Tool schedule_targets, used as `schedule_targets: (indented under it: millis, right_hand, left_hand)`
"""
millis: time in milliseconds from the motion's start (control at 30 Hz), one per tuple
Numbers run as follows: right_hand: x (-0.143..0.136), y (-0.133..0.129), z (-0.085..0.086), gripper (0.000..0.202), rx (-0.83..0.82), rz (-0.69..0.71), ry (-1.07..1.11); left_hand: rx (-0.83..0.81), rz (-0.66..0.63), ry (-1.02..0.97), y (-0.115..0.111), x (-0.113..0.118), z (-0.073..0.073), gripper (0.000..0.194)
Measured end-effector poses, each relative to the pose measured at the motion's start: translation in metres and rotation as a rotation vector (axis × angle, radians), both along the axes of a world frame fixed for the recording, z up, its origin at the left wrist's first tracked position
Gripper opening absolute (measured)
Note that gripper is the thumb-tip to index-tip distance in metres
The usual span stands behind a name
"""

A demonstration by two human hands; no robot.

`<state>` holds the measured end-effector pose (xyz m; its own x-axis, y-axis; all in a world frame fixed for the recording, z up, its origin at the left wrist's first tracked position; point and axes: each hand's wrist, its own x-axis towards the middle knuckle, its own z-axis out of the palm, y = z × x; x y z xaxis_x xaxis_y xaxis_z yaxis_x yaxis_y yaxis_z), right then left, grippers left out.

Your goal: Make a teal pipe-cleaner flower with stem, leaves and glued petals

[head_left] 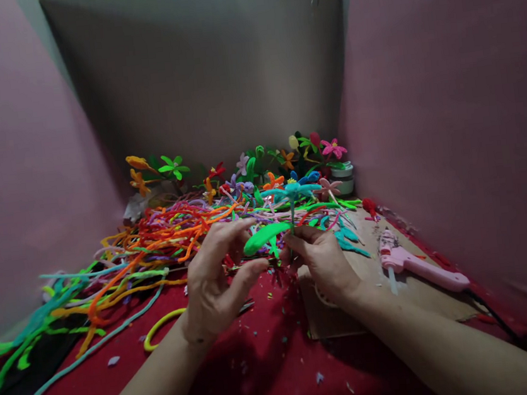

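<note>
My right hand (323,260) is closed in a pinch on the stem of a teal pipe-cleaner flower (309,188), which stands upright above the fingers. A bright green pipe-cleaner leaf (268,236) sticks out to the left from that stem. Around the leaf's left tip, my left hand (218,275) is open, thumb and fingers apart; whether a finger touches the leaf I cannot tell. Some more green fuzzy material (273,247) shows just below the leaf.
Loose pipe cleaners (167,227) lie heaped at left and centre. Finished flowers (174,167) stand along the back. At right, a pink glue gun (424,271) rests on cardboard (326,328). A yellow ring (153,337) and scraps lie on the red cloth (266,387).
</note>
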<state>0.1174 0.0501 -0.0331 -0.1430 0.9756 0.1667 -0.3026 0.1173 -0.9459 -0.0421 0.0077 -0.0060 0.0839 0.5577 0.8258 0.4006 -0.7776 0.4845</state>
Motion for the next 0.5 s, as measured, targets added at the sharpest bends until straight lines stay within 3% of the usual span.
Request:
schedule_targets:
  millis: [133, 300, 400, 500]
  right_hand:
    - [0.001, 0.003, 0.001, 0.016, 0.035, -0.053, 0.032]
    - [0.002, 0.006, 0.0, 0.013, 0.106, -0.083, -0.056]
    - [0.002, 0.006, 0.001, 0.014, 0.106, -0.111, -0.112]
    - [0.001, 0.007, 0.0, 0.013, 0.053, -0.113, -0.046]
  left_hand:
    - [-0.282, -0.043, -0.389, 0.008, 0.001, 0.0, 0.031]
    - [-0.641, -0.098, -0.625, 0.021, 0.0, 0.003, 0.035]
    - [-0.786, -0.11, -0.793, 0.026, -0.001, 0.006, 0.034]
    - [-0.831, -0.12, -0.913, 0.029, -0.001, 0.006, 0.024]
